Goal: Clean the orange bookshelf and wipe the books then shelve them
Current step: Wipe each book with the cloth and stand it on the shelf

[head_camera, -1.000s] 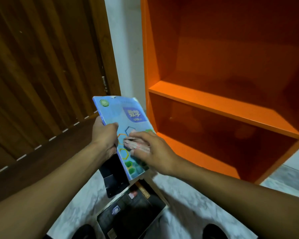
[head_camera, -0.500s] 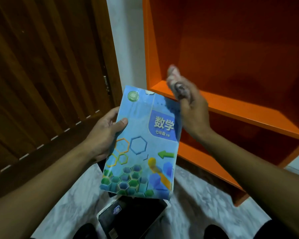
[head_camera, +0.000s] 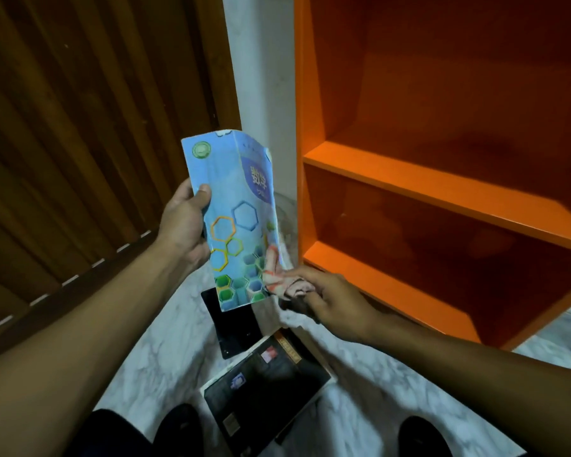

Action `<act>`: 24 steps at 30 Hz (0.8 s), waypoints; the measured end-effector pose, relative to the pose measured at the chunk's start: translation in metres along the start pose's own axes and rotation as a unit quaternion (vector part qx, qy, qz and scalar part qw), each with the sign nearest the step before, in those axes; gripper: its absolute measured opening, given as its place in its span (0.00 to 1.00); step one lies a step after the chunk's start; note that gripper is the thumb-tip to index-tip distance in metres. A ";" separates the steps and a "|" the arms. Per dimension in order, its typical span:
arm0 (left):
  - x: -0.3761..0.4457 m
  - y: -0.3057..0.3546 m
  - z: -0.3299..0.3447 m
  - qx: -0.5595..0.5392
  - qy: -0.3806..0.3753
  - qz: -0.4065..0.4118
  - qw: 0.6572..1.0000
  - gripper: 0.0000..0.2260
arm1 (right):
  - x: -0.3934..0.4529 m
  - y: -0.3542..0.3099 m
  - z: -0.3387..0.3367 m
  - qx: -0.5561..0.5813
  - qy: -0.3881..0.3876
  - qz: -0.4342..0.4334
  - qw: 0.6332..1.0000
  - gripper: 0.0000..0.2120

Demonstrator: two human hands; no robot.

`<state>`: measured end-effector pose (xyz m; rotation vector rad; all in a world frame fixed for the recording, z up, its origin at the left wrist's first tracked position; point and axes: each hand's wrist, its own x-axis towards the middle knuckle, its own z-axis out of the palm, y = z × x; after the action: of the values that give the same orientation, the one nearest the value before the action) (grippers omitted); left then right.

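Head view: your left hand [head_camera: 186,222] grips blue hexagon-patterned paperback textbook [head_camera: 234,219] upright; right hand [head_camera: 330,300] pinches pink crumpled cloth [head_camera: 285,285] at its lower corner. Wiping underway. Orange wooden bookshelf [head_camera: 442,199] empty; dark books [head_camera: 264,387] on floor, unshelved.

place: home room | right of frame: orange bookshelf [head_camera: 442,199] with bare shelves | left: slatted wooden door [head_camera: 80,127] | centre top: white wall [head_camera: 261,77] | bottom: marble-patterned floor [head_camera: 165,364], dark books [head_camera: 261,390] lying on it
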<state>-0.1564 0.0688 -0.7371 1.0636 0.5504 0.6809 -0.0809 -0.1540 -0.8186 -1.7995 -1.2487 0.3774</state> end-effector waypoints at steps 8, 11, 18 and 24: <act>-0.008 -0.023 -0.007 0.156 0.008 0.031 0.987 0.10 | 0.025 -0.013 -0.038 0.287 0.148 0.195 0.926 0.10; -0.024 -0.036 0.004 0.193 -0.032 0.042 0.980 0.11 | 0.049 -0.021 -0.053 0.307 0.293 0.147 0.893 0.10; -0.045 -0.060 0.042 0.124 -0.126 0.004 0.984 0.11 | 0.076 -0.029 -0.032 0.048 0.295 -0.013 0.954 0.13; -0.039 -0.049 0.046 0.000 -0.074 -0.100 0.992 0.11 | 0.059 -0.025 -0.003 0.043 0.216 -0.028 0.975 0.12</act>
<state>-0.1389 -0.0025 -0.7614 1.0338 0.5203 0.4230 -0.0676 -0.1023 -0.7838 -1.6553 -0.9573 0.0014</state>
